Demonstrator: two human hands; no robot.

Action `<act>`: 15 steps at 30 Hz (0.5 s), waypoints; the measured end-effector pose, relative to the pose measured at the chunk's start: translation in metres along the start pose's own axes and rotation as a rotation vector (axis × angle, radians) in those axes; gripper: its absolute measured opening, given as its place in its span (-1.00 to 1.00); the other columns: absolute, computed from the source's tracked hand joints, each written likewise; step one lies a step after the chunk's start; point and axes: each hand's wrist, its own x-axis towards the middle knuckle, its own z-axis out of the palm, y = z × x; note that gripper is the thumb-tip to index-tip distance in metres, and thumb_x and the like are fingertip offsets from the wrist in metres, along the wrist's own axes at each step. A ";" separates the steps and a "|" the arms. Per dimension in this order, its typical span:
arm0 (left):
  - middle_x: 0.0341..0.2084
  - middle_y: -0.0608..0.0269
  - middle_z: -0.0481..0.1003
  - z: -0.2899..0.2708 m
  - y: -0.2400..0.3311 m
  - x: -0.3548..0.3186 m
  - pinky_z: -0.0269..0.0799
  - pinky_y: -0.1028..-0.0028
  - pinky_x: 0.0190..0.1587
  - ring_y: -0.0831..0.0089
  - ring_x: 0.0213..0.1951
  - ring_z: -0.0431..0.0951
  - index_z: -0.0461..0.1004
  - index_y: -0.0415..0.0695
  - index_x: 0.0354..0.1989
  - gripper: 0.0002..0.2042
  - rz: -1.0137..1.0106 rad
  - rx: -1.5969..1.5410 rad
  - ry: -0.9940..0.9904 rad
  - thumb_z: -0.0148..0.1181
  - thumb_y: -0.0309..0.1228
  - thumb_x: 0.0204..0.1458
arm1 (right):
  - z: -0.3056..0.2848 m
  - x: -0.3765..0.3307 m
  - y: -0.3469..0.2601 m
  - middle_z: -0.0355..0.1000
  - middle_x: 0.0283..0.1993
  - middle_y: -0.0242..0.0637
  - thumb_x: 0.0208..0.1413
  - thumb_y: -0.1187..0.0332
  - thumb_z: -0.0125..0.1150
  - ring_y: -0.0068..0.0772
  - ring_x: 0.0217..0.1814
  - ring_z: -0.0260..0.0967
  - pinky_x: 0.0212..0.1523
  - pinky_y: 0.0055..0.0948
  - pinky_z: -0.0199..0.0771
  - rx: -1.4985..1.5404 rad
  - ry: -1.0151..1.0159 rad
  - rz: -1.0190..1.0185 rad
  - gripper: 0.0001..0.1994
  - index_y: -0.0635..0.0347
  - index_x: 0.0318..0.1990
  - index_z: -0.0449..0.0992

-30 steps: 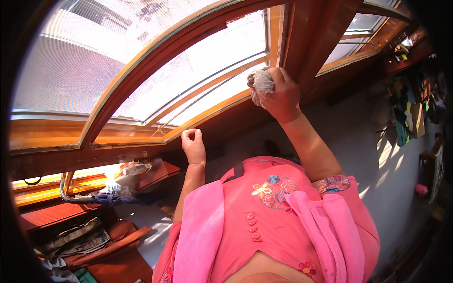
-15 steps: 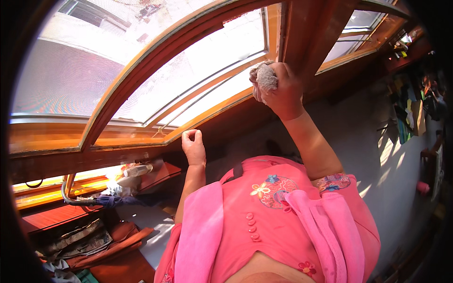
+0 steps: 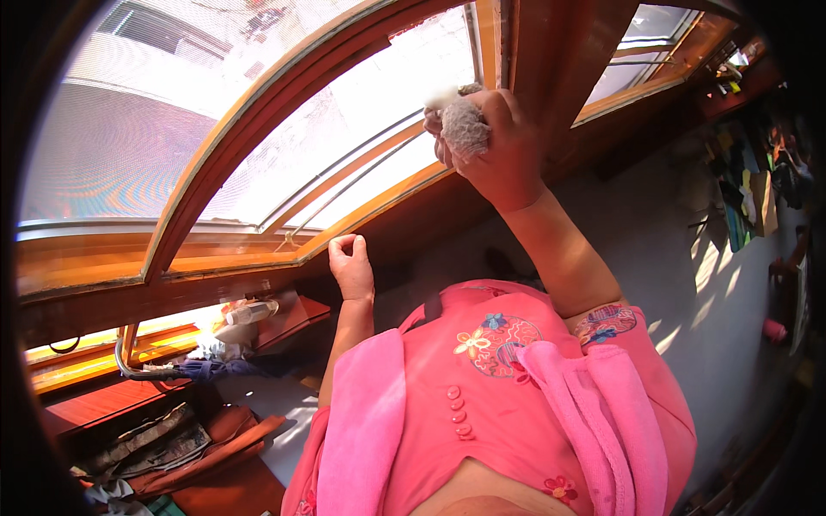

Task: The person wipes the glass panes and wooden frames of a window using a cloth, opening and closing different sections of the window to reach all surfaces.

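Observation:
My right hand is raised to the wooden window frame and clutches a bunched grey cloth at its fingers. The cloth is close to the glass and the wooden bars, but whether it touches them I cannot tell. Beside the lower edge of the same frame, my left hand is closed, its thumb and forefinger curled together. Nothing shows in the left fingers. A pink towel hangs down both sides of my chest over a pink shirt.
A second window is at the upper right. Bottles and bags are piled on the left, above folded brown cloths. Assorted items hang on the far right, beside a sunlit grey floor.
My right hand has moved a little left and up along the window with the cloth in it. The left hand has barely moved.

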 end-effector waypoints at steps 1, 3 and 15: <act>-0.34 0.36 0.48 -0.001 -0.002 0.000 0.41 0.51 -0.11 0.58 -0.28 0.43 0.47 -0.18 -0.23 -0.88 -0.004 -0.005 0.001 0.26 -0.45 0.14 | 0.004 -0.017 -0.001 0.44 -0.35 -0.29 -0.02 0.45 0.39 -0.29 -0.40 0.49 -0.40 -0.32 0.52 -0.149 -0.059 -0.007 -0.73 0.12 -0.18 0.44; -0.33 0.37 0.47 -0.004 -0.010 0.003 0.42 0.53 -0.18 0.60 -0.30 0.42 0.46 -0.15 -0.21 -0.87 0.020 0.020 -0.007 0.26 -0.43 0.16 | 0.013 -0.046 0.006 0.42 -0.32 -0.29 -0.17 0.35 0.48 -0.08 -0.28 0.49 -0.30 -0.20 0.54 -0.296 -0.116 -0.017 -0.65 0.01 -0.21 0.46; -0.34 0.40 0.46 -0.003 -0.012 0.004 0.40 0.59 -0.29 0.66 -0.36 0.40 0.47 -0.13 -0.19 -0.88 0.059 0.011 -0.016 0.26 -0.43 0.17 | 0.007 0.008 -0.026 0.45 -0.29 -0.29 -0.15 0.27 0.51 -0.11 -0.32 0.51 -0.35 -0.19 0.55 -0.278 -0.023 -0.080 -0.63 0.00 -0.19 0.46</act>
